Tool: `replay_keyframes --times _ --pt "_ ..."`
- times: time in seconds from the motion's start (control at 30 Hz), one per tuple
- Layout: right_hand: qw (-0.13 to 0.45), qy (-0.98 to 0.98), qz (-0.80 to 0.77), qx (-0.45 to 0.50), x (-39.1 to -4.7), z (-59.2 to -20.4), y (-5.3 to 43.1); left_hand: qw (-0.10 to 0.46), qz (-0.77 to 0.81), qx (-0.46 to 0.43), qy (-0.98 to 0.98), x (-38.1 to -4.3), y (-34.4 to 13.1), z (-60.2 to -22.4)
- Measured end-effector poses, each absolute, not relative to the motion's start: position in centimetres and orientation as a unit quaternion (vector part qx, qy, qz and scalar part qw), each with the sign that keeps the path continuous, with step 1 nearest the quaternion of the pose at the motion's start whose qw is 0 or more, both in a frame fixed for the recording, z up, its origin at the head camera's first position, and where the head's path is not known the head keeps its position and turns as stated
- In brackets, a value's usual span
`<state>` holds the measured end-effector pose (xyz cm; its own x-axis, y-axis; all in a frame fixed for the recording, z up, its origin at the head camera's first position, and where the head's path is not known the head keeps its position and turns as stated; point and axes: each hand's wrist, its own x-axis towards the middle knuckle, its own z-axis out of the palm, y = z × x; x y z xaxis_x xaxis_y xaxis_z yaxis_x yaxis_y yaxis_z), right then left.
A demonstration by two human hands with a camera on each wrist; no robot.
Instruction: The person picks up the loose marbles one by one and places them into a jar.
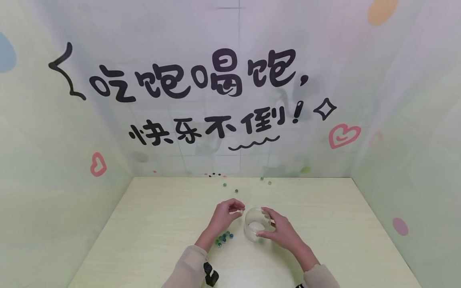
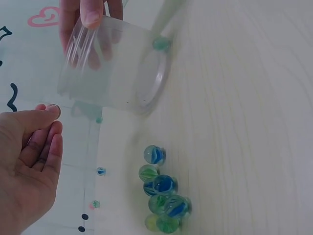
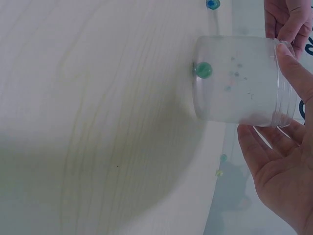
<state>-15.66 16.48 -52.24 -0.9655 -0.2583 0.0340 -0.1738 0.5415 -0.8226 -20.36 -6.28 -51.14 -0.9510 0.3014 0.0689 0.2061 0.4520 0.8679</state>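
A clear, open-topped plastic jar (image 1: pixel 252 235) stands on the table, slightly tilted in the head view. My right hand (image 1: pixel 286 234) grips it near the rim, thumb on one side and fingers on the other. A green marble (image 3: pixel 203 70) shows through the wall at the jar's base, seemingly inside. To the left of the rim, my left hand (image 1: pixel 225 216) pinches thumb against fingertips; a small pale glassy spot between them looks like a marble, mostly hidden. Below that hand, several blue and green marbles (image 2: pixel 164 185) lie bunched on the table.
Loose marbles (image 1: pixel 236 191) lie farther back on the pale wooden table (image 1: pixel 162 224), some close to the back wall. Printed sheets with black lettering and a pink heart (image 1: pixel 343 136) enclose the table at the back and both sides.
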Motion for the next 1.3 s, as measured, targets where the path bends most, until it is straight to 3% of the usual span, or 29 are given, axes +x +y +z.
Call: replay_keyframes --times 1.3 --pt "0.038 0.874 -0.464 -0.139 -15.5 -52.0 16.6 0.054 0.517 0.204 0.829 -18.9 -4.3 -49.2"
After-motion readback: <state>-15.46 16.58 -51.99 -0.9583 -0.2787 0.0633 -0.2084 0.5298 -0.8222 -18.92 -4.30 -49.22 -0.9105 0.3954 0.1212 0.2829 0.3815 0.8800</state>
